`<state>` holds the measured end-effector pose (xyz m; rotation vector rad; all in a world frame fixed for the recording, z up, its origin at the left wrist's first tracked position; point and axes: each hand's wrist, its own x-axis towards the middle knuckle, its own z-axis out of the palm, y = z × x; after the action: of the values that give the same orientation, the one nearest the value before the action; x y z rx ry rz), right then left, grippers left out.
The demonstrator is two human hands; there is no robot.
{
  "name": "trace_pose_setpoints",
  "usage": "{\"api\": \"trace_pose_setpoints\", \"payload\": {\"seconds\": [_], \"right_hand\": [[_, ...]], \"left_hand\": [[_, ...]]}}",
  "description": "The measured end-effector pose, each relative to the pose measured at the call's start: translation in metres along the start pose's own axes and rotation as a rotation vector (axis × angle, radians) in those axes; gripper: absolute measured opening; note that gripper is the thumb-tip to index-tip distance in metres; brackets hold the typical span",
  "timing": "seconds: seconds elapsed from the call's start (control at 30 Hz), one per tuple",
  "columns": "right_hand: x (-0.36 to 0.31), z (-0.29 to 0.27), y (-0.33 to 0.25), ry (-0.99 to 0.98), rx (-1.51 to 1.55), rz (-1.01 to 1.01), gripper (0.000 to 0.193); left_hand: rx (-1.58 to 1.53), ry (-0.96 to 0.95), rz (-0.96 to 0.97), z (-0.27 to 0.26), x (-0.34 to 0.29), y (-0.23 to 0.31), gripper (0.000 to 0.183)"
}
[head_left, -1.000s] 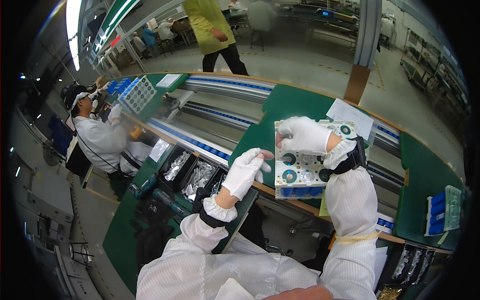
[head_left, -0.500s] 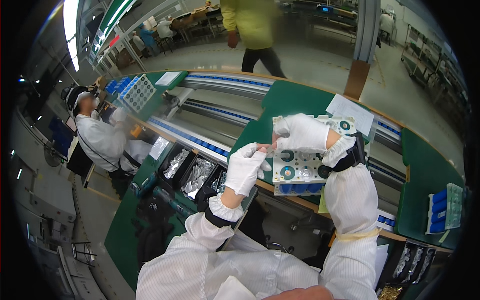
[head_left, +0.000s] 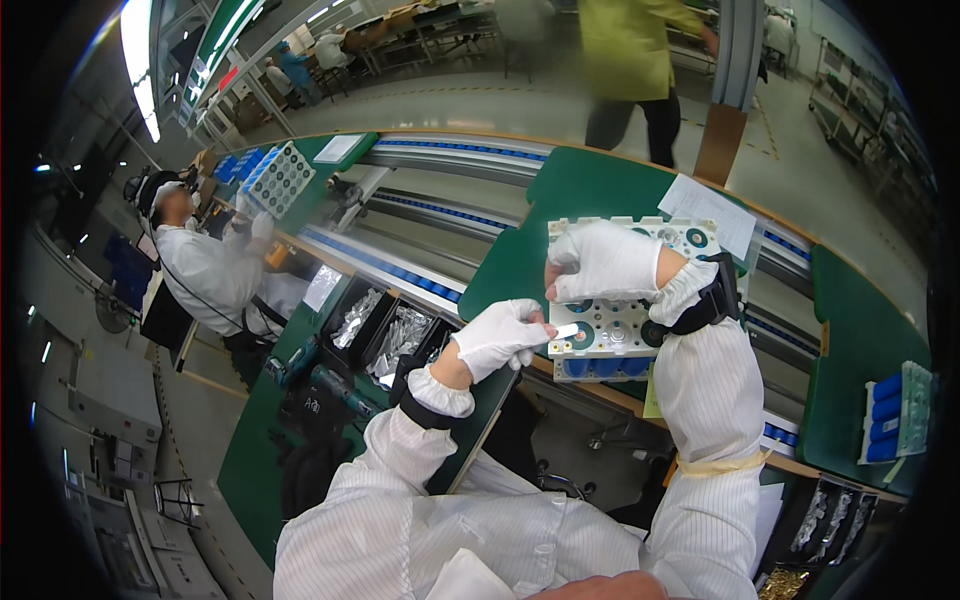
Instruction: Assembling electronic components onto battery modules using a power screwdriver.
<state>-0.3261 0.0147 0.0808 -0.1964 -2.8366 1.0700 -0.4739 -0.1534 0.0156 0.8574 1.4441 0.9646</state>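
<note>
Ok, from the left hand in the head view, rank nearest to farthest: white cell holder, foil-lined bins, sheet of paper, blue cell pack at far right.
1. White cell holder, just right of the left hand.
2. Foil-lined bins, to its left.
3. Sheet of paper, up and right, behind the holder.
4. Blue cell pack, far right edge.

Both gloved hands raised, left (head_left: 500, 337) pinching, right (head_left: 607, 262) curled, palm-down.

We see gloved left hand (head_left: 502, 335) pinching small white strip (head_left: 566, 331) against white cell holder (head_left: 625, 300); gloved right hand (head_left: 605, 262) resting atop holder, green bench (head_left: 520, 270) beneath.
</note>
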Motion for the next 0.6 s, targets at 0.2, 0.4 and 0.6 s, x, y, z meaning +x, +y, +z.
{"api": "trace_pose_setpoints", "payload": {"seconds": [0.2,0.4,0.6], "right_hand": [[-0.005,0.0,-0.007,-0.202,-0.018,0.071,0.023],[-0.001,0.0,-0.002,-0.057,-0.104,0.032,0.029],[0.013,-0.003,0.012,0.42,-0.145,0.124,0.03]], "left_hand": [[0.107,-0.098,0.01,-0.004,0.012,0.004,0.03],[0.009,-0.1,0.037,-0.003,0.014,-0.005,0.026],[-0.108,0.12,0.166,-0.023,-0.016,-0.018,0.017]]}}
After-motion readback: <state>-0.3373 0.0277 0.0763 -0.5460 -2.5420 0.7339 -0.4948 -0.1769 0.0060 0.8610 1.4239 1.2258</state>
